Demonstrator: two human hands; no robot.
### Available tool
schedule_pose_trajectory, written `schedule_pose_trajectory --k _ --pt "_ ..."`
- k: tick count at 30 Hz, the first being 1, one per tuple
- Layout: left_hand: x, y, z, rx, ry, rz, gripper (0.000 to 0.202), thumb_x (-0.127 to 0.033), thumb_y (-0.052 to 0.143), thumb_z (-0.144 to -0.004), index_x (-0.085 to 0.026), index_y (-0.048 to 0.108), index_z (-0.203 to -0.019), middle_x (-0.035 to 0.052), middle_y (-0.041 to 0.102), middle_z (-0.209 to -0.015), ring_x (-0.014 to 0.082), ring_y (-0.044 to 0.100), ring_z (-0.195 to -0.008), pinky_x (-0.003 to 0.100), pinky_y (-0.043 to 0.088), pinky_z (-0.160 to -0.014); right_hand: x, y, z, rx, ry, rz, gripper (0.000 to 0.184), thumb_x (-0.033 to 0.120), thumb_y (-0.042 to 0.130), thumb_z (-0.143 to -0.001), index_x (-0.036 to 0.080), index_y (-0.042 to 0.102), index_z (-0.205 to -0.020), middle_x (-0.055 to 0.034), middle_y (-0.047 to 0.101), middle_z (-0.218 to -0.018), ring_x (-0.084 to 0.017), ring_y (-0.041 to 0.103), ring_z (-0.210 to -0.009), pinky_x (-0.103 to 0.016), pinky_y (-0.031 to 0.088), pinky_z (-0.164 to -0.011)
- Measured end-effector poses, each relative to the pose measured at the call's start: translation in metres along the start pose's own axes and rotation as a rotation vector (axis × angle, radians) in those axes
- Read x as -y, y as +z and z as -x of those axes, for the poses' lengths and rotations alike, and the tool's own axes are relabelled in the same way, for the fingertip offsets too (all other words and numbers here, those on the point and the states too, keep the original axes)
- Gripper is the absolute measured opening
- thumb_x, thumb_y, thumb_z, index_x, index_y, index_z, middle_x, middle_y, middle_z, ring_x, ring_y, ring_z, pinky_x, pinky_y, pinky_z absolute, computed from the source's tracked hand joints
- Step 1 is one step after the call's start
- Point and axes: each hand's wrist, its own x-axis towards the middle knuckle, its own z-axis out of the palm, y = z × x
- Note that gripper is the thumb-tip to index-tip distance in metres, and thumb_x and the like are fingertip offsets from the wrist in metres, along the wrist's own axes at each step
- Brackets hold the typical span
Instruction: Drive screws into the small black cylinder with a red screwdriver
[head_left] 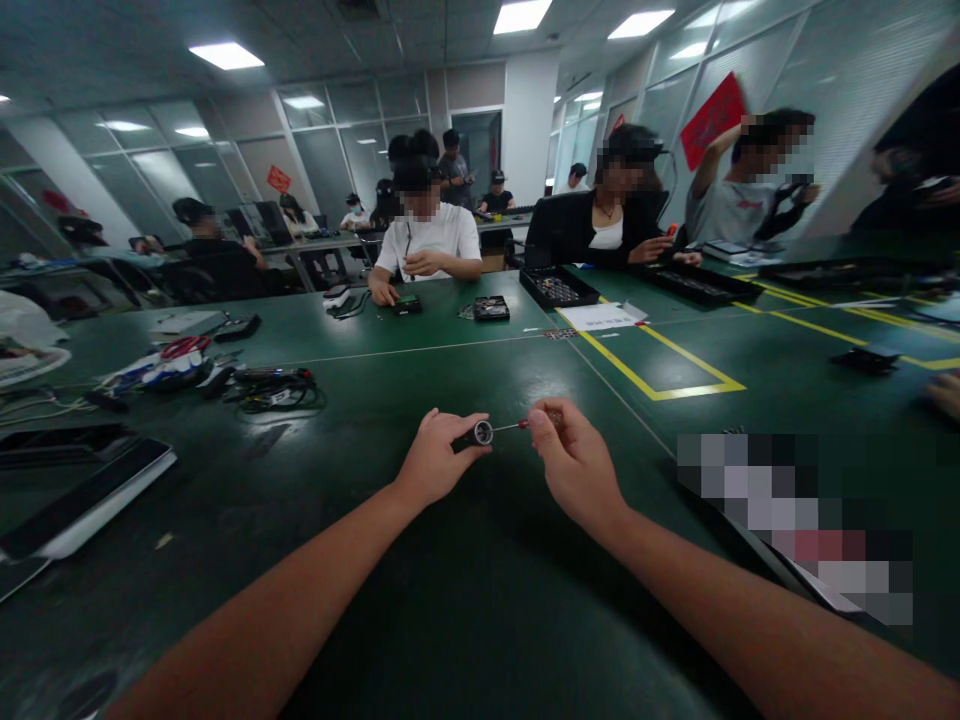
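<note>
Between the thumb and fingers of my left hand (439,455) is a small dark cylindrical part (482,433) with a silvery ring at its end, which faces me. Its exact kind I cannot make out. My right hand (574,460) is closed around the handle of a screwdriver (523,425) with a reddish collar. The thin metal shaft points left, and its tip is at or very near the ringed end of the part; contact is too small to tell. Both hands are above the green tabletop (450,620).
Tangled cables and tools (277,390) lie to the left, near a long black-and-white device (90,490). Across the table stand a small black box (491,308) and a black parts tray (556,287). Yellow tape (697,388) marks the right side. Several people sit opposite, among them a person in white (431,240).
</note>
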Motion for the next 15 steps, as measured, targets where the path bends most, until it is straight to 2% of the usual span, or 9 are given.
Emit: schedule_pose_trajectory --k 5,8,11,15 --pt "-0.0040 0.0009 0.0006 0.030 0.011 -0.003 0.039 -0.027 0.077 -0.085 -0.028 0.066 -0.122 0.0024 0.072 -0.112 0.0230 0.064 -0.108 0.056 0.027 -0.116 0.0048 -0.0009 0.0002 -0.060 -0.065 0.182 0.038 0.048 0.044 -0.101 0.022 0.065 -0.083 0.0002 0.061 -0.065 -0.017 0.058 -0.061 -0.030 0.040 -0.059" --pt "-0.0038 -0.0002 0.0000 0.028 0.021 0.013 0.037 -0.026 0.076 -0.085 -0.027 0.067 -0.121 0.0030 0.072 -0.112 0.0238 0.064 -0.107 0.054 0.031 -0.113 0.0038 -0.0017 -0.0006 -0.038 -0.122 0.260 0.030 0.040 0.042 -0.102 0.021 0.064 -0.097 -0.0038 0.069 -0.081 -0.019 0.065 -0.072 -0.031 0.044 -0.066" --pt "-0.0018 -0.0021 -0.0010 -0.012 0.034 0.017 0.035 -0.026 0.076 -0.085 -0.025 0.068 -0.119 0.0031 0.073 -0.109 0.0241 0.065 -0.105 0.052 0.036 -0.109 0.0029 -0.0034 -0.0014 -0.003 -0.174 0.303 0.026 0.033 0.039 -0.101 0.019 0.059 -0.110 -0.0072 0.069 -0.093 -0.022 0.066 -0.083 -0.033 0.046 -0.074" --pt "0.0003 -0.0026 -0.0007 -0.026 0.021 0.007 0.036 -0.026 0.076 -0.086 -0.025 0.067 -0.120 0.0030 0.073 -0.110 0.0239 0.064 -0.106 0.055 0.032 -0.113 0.0057 -0.0077 -0.0041 0.063 -0.123 0.316 0.028 0.036 0.039 -0.101 0.020 0.059 -0.113 -0.0060 0.070 -0.090 -0.022 0.065 -0.077 -0.033 0.045 -0.069"
